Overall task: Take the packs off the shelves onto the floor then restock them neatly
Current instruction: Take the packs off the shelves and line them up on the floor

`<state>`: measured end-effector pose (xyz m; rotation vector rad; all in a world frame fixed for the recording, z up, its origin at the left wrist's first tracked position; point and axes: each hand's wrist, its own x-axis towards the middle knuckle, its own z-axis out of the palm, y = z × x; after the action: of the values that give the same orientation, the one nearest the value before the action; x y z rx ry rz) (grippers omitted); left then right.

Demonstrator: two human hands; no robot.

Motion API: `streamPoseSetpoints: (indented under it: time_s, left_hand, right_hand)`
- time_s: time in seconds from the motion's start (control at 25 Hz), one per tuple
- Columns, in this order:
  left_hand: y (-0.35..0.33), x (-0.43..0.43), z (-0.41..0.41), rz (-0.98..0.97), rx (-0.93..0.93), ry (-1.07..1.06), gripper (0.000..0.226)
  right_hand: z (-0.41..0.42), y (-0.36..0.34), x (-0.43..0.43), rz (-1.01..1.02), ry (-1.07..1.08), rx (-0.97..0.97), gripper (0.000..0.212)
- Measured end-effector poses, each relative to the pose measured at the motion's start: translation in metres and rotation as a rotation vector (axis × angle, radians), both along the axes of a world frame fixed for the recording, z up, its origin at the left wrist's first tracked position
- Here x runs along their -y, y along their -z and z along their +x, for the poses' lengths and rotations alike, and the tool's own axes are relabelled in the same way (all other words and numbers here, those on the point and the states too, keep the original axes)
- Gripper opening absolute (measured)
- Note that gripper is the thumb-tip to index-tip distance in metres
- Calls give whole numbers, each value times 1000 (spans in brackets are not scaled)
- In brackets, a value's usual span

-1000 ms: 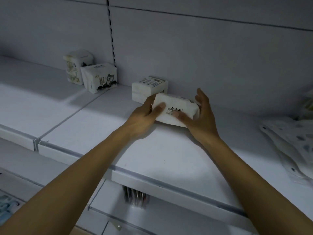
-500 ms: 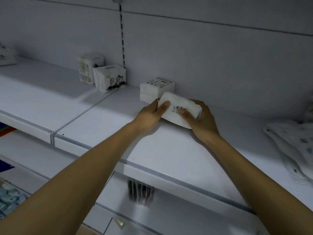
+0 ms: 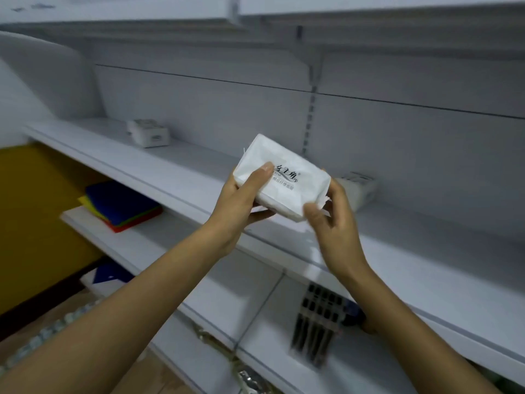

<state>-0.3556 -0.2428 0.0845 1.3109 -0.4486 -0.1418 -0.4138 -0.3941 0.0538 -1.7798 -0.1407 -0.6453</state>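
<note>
Tissue pack (image 3: pixel 287 191): one, white soft wrap, dark lettering on the upper face. We log it held in the air between both hands, in front of the middle shelf and clear of its board, tilted with the right end lower.
Left hand (image 3: pixel 238 206): grips the left end of the tissue pack. The thumb lies across the top face beside the lettering, and the fingers curl beneath.
Right hand (image 3: pixel 336 226): grips the right end, thumb at the near corner, fingers round the far side by the crimped seam.
Middle shelf (image 3: pixel 159 169): white board, running from upper left to lower right behind the hands.
Rear pack (image 3: pixel 149 134): white, on the middle shelf near the back panel, well to the left of the held one.
Second pack (image 3: pixel 360 186): white, on the same shelf just behind the right hand. It is partly hidden, so we cannot read its label.
Back panel (image 3: pixel 227 109): plain white, with a slotted upright (image 3: pixel 311 118) right of centre.
Lower shelf (image 3: pixel 85 223): white, carries a folded stack.
Folded stack (image 3: pixel 122 206): blue on top, with yellow, green and red edges beneath.
Dark slatted items (image 3: pixel 316 325): on a shelf below the right forearm, too blurred for us to name.
Yellow panel (image 3: pixel 31 217): far left, beside the shelf ends.
</note>
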Motion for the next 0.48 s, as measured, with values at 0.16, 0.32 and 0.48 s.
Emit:
streamPoseSetpoints:
  time_s: [0.16,0.32,0.48]
  left_hand:
    - [15,-136,-29,125,-94,-56,41]
    - [33,-267,-64,308,52,-134,56]
    - [41,-368,-94,408,130,-373,54]
  right_hand:
    - [-8,23,-127,-112,-140,-27,97]
    - [-16,44,-252,40,-248,-35,59]
    - [-24,57,-351,133,-412,-95,58]
